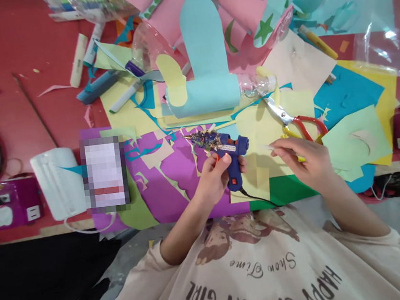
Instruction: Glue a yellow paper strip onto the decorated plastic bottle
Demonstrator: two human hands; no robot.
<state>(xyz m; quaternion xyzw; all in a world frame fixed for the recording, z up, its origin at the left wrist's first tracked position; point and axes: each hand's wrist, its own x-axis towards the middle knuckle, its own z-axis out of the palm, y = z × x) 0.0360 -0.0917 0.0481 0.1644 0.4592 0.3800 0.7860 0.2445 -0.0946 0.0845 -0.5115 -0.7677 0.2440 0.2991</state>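
My left hand is wrapped around the handle of a blue hot glue gun, whose nozzle points left. Scraps and dried bits crust the front of the gun, and a black cord runs from its base. To the right, my right hand pinches a short whitish stick between thumb and fingertips, apart from the gun's back end. Beyond the gun lies a plastic bottle wrapped in light blue paper, with a rounded blue paper piece and a yellow paper piece on it.
Scissors with red and yellow handles lie near my right hand. Coloured paper sheets and scraps cover the red table. Several markers and pink paper-covered shapes lie farther back. A phone and a white device are at left.
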